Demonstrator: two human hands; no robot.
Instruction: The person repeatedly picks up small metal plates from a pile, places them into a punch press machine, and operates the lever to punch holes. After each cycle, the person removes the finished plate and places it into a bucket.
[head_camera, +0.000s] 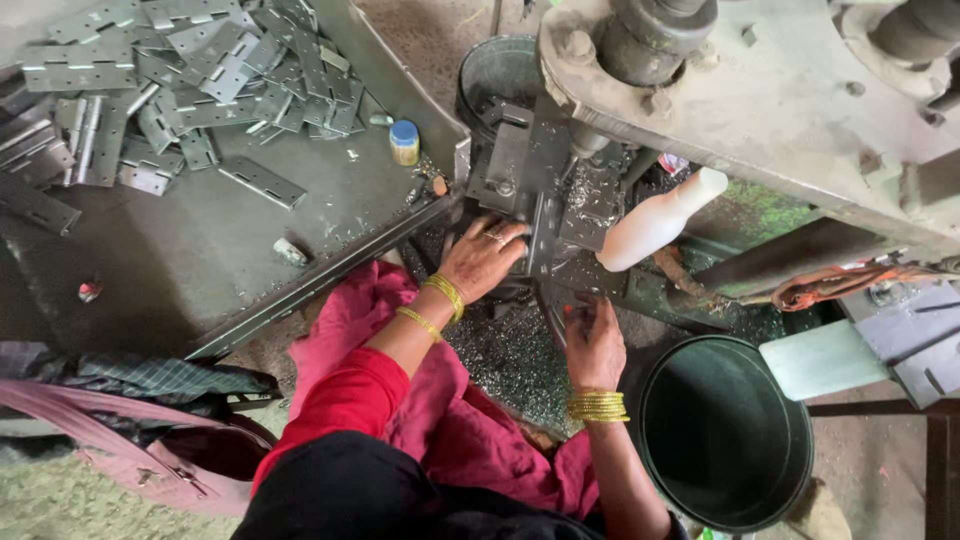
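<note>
Left hand (482, 258) lay open, steadying hinge plate (541, 205) under press head (655, 38) | right hand (594, 340) below press, grip unclear | judged: fingers should stay off the die.

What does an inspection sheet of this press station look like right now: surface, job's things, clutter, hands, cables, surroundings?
Surface: grey metal tray, dusty, with metal chips near its lower edge.
Job's things: metal plate on the press bed, under the left hand; pile of hinge plates at the tray's far side.
Clutter: small blue-capped bottle, white plastic bottle, shavings on the floor.
Hands: left flat on the plate; right hand lower down at the bed's front edge; whether it grips anything cannot be told.
Cables: nothing seen.
Surroundings: dark green bucket at right, metal can behind the press, pink bag at left.
</note>
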